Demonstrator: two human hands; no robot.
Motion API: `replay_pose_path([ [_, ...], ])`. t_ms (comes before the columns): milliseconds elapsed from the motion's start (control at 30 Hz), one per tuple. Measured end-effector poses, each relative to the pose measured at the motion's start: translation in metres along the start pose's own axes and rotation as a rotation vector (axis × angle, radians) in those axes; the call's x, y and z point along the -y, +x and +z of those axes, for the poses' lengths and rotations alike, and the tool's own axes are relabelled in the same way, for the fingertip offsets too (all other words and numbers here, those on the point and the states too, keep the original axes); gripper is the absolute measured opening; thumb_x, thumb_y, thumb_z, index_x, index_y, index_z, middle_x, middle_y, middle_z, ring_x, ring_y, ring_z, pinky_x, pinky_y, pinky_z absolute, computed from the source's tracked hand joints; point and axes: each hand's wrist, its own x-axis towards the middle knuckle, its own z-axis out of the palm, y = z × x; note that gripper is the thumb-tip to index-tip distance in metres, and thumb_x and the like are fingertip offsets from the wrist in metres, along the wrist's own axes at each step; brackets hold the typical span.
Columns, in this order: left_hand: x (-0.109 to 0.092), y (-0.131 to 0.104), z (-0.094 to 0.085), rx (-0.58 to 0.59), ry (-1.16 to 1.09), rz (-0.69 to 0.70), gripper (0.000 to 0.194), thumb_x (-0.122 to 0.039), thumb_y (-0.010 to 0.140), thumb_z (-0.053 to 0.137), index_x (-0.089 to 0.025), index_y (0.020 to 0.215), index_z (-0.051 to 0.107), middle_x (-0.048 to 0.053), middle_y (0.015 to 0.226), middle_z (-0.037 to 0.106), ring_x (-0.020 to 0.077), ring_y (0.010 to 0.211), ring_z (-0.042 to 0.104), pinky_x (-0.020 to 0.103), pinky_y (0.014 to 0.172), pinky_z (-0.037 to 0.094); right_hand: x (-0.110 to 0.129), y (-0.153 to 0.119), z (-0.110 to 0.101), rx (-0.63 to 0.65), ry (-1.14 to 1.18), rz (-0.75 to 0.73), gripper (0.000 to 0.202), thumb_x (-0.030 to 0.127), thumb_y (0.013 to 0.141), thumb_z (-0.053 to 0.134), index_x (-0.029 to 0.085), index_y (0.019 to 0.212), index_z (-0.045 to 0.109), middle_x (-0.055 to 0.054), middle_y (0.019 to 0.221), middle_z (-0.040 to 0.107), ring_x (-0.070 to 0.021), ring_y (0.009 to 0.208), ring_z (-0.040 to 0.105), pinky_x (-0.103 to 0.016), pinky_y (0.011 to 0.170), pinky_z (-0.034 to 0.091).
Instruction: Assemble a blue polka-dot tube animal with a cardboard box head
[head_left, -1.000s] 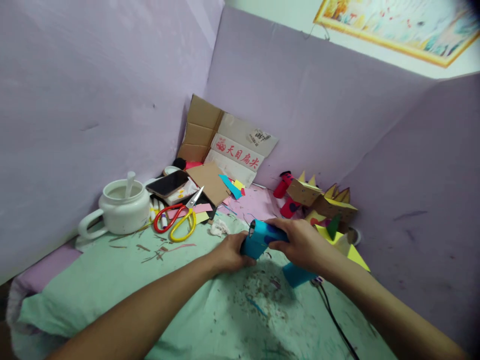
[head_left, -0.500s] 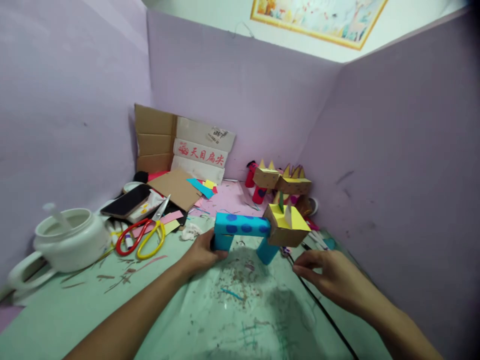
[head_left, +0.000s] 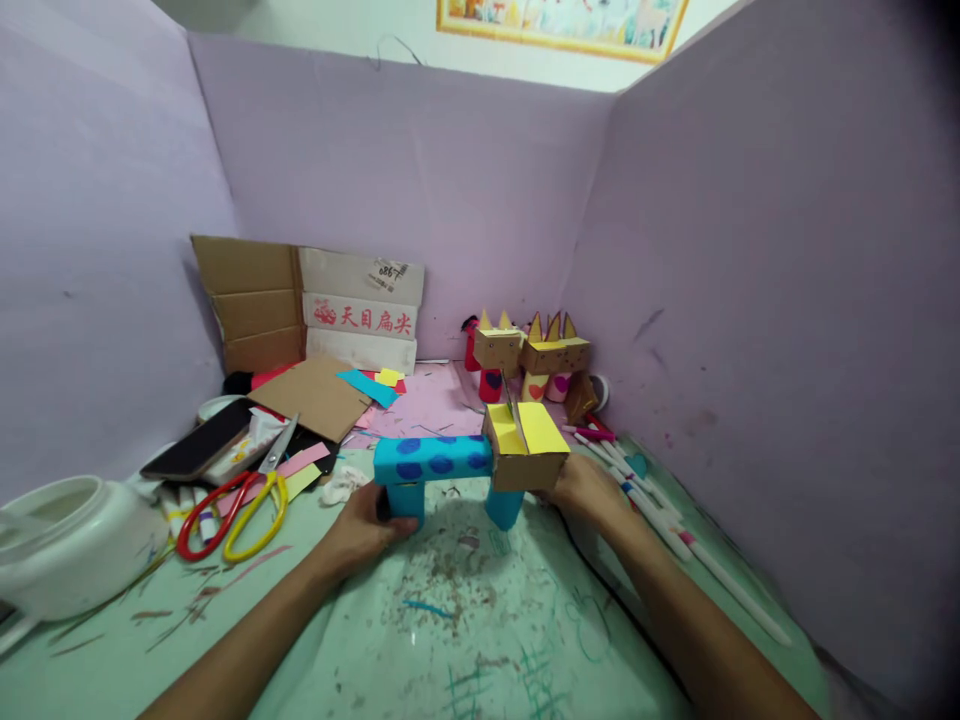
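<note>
A blue paper-covered cardboard animal [head_left: 431, 460] with darker blue spots stands on the table. Its brown box head has a yellow top [head_left: 538, 425] and pointed ears, and blue tube legs hold it up. My left hand [head_left: 364, 530] is closed round the rear leg, thumb in front. Beside the head, on its right, is my right hand [head_left: 589, 490]; its fingers are hidden behind the box, so I cannot tell whether they grip it. A black cable [head_left: 611, 590] runs past my right wrist.
Red-and-yellow-handled scissors [head_left: 240, 510], a phone [head_left: 199, 440] and a white pot [head_left: 82, 550] lie left. Cardboard [head_left: 360, 310] leans at the back. Other cardboard animals [head_left: 499, 350] stand at the back right, near markers [head_left: 660, 510]. Purple panels [head_left: 420, 180] enclose the table.
My right hand has moved from the cable's side up to the animal's head, its fingers passing behind it. My left hand keeps its hold on the rear leg. The camera view has shifted.
</note>
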Motion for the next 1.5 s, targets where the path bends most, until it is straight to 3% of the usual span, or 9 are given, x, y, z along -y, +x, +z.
replay_pose_path([
  [267, -0.003, 0.001, 0.001, -0.007, 0.015, -0.013, 0.025, -0.028, 0.058, 0.067, -0.015, 0.074, 0.053, -0.002, 0.066, 0.05, 0.0135, 0.064, 0.045, 0.026, 0.058, 0.036, -0.006, 0.003, 0.014, 0.028, -0.025, 0.087, 0.043, 0.049, 0.075, 0.05, 0.019, 0.102, 0.066, -0.015, 0.096, 0.069, -0.0377, 0.091, 0.062, -0.035, 0.06, 0.042],
  [533, -0.006, -0.002, 0.001, -0.013, 0.027, -0.022, 0.027, -0.029, 0.057, 0.068, -0.015, 0.078, 0.057, 0.002, 0.07, 0.057, 0.0181, 0.072, 0.051, 0.029, 0.063, 0.039, -0.003, 0.0, 0.012, 0.012, -0.007, 0.078, 0.038, 0.042, 0.08, 0.048, 0.019, 0.105, 0.065, -0.014, 0.097, 0.069, -0.0356, 0.092, 0.063, -0.033, 0.06, 0.041],
  [1100, -0.007, -0.002, 0.001, -0.012, 0.012, -0.024, 0.031, -0.029, 0.057, 0.069, -0.014, 0.082, 0.059, 0.002, 0.072, 0.06, 0.0207, 0.074, 0.053, 0.031, 0.065, 0.042, -0.009, 0.006, 0.017, 0.024, 0.032, 0.075, 0.038, 0.045, 0.076, 0.051, 0.022, 0.102, 0.066, -0.011, 0.095, 0.07, -0.0349, 0.091, 0.063, -0.034, 0.06, 0.041],
  [1500, -0.004, -0.001, 0.002, -0.027, -0.031, -0.025, 0.029, -0.026, 0.055, 0.066, -0.015, 0.08, 0.055, -0.001, 0.07, 0.051, 0.0151, 0.067, 0.045, 0.028, 0.061, 0.037, -0.017, 0.01, 0.024, -0.045, 0.087, 0.029, 0.025, 0.03, 0.071, 0.053, 0.02, 0.086, 0.069, -0.01, 0.082, 0.071, -0.0323, 0.08, 0.064, -0.032, 0.057, 0.041],
])
